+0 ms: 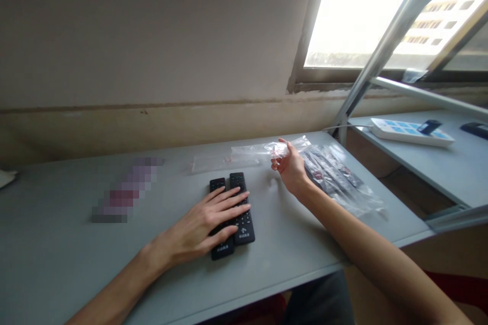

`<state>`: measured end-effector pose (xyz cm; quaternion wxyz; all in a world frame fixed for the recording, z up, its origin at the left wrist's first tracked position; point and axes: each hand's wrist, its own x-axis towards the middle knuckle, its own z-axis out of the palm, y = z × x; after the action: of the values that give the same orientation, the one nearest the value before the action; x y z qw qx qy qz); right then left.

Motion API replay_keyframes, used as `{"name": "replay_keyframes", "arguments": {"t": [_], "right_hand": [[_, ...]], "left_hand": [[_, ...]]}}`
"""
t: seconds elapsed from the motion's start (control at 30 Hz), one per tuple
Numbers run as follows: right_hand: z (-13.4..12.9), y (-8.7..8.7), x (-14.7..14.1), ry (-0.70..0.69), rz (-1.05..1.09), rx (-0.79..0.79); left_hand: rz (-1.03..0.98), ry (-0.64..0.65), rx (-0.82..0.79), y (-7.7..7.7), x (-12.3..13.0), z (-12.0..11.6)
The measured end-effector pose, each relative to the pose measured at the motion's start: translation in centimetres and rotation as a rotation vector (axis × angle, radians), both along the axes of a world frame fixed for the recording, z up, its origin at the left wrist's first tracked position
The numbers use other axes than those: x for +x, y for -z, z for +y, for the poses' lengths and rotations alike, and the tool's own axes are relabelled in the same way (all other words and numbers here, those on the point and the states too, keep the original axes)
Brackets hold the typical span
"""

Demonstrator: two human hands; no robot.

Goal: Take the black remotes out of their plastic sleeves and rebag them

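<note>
Two black remote controls lie side by side on the grey table (282, 259). The left remote (222, 251) sits slightly nearer the front edge than the right remote (246, 231). My left hand (213, 218) rests across both, palm down with its fingers spread. Farther right, my right hand (290, 165) has its thumb and fingers closed on a clear plastic bag (253, 151), raised a little at the back of the table. Another flat clear bag (209, 163) lies beneath and left of it. Beside my right wrist is a clear bag with dark remotes inside (335, 175).
A blurred-out purple item (131, 188) lies on the left of the table. A metal frame (381, 51) rises at the right, before the window. Beyond it, a white power strip (412, 132) rests on a second table (438, 167). A wall runs along the back.
</note>
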<state>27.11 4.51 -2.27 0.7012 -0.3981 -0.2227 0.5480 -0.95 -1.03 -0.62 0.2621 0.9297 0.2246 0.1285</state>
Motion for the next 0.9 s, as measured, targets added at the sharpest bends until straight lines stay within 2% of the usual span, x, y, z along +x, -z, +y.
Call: {"name": "replay_keyframes", "arguments": {"t": [0.13, 0.27, 0.4, 0.57, 0.77, 0.9], "right_hand": [[-0.2, 0.1, -0.2, -0.026, -0.045, 0.015], [-1.0, 0.2, -0.8, -0.133, -0.09, 0.07], [-2.3, -0.6, -2.0, -0.202, -0.153, 0.142], [-3.9, -1.6, -3.4, -0.309, -0.175, 0.19], [-4.4, -1.3, -4.1, -0.46, -0.2, 0.194], [-4.2, -1.2, -4.0, -0.492, -0.173, 0.194]], "left_hand": [[-0.018, -0.024, 0.056, 0.0, 0.0, -0.1], [-0.099, -0.088, 0.067, 0.3, 0.0, -0.3], [-0.272, -0.274, 0.001, 0.2, -0.1, -0.4], [-0.41, -0.545, -0.165, 0.0, -0.8, -0.1], [-0.593, -0.735, -0.355, -0.3, -1.2, 0.8], [-0.803, -0.875, -0.439, 0.2, -1.5, 1.5]]}}
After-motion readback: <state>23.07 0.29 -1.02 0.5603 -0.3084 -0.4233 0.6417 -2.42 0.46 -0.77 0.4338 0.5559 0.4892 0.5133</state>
